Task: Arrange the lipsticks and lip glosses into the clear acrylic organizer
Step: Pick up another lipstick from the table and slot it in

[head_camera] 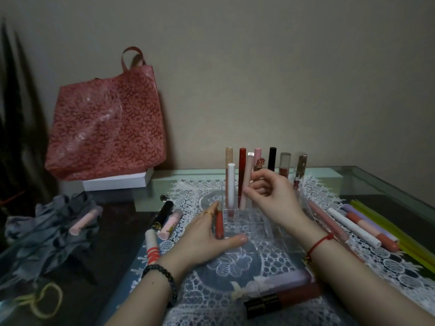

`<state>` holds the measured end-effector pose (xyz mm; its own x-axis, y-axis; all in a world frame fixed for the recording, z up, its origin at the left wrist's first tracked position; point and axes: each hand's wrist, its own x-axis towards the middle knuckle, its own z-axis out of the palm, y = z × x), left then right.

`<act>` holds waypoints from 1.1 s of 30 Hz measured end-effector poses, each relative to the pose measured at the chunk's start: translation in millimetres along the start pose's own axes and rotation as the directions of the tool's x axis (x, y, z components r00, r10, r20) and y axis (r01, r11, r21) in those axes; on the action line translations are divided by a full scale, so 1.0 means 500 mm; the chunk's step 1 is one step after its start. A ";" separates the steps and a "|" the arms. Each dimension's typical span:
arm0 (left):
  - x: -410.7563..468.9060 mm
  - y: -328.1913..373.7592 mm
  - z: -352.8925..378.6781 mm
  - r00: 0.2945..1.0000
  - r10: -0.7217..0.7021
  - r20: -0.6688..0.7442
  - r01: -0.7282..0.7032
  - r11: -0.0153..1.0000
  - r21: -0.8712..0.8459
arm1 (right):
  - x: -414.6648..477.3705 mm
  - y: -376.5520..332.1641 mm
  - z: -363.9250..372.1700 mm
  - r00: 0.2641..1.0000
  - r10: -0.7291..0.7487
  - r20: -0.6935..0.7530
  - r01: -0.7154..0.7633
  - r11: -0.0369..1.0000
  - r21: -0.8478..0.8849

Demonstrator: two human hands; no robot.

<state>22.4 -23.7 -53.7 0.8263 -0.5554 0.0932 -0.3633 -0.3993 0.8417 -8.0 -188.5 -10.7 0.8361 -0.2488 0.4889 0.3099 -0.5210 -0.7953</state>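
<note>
The glass table (376, 184) stood against a plain beige wall, with a white lace mat (400, 267) spread over it. At the far left a red floral bag (106, 128) leaned on a white box (117, 182). The clear acrylic organizer (249, 229) sat in the middle of the mat, between both hands.

The right hand (275, 198) pinched a pale beige tube (247, 180) between thumb and fingertips. The tube was tilted, its lower end inside a far compartment beside a white tube (231, 184) and a dark red tube (242, 175). The left hand (202, 236) gripped nothing: its fingers were straight and its thumb lay along the organizer's near wall. A coral tube (219, 225) stood between its forefinger and thumb; whether it was inside a compartment could not be told.

Farther back, a black tube (272, 158) and others stood upright, their lower parts hidden by the right hand. Loose tubes (353, 228) lay on the mat at the right. The clear walls were hard to trace in the dim light.
</note>
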 end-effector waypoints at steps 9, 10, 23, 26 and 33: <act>0.000 -0.004 -0.002 1.000 -0.021 -0.005 0.022 0.997 0.069 | -0.002 0.016 0.008 0.999 -0.009 0.052 0.010 1.000 -0.026; 0.000 -0.005 -0.002 1.000 -0.023 -0.005 0.023 0.998 0.060 | -0.001 0.017 0.008 0.998 -0.009 0.057 0.010 1.000 -0.027; 0.004 -0.011 -0.003 1.000 -0.010 -0.007 0.011 0.992 0.124 | 0.002 0.023 0.005 0.997 -0.015 0.079 0.020 0.998 -0.060; 0.005 -0.010 -0.003 1.000 -0.019 -0.008 0.020 0.990 0.139 | 0.002 0.023 0.003 0.997 -0.016 0.079 0.020 0.998 -0.056; -0.004 -0.001 0.001 0.999 0.015 -0.050 -0.007 0.988 0.154 | 0.002 0.021 -0.001 0.997 -0.005 0.075 0.007 0.999 -0.033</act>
<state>20.8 -22.5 -54.5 0.8412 -0.5241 0.1327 -0.4313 -0.5024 0.7494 -4.3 -194.6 -18.2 0.8662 -0.1846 0.4643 0.3006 -0.5496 -0.7794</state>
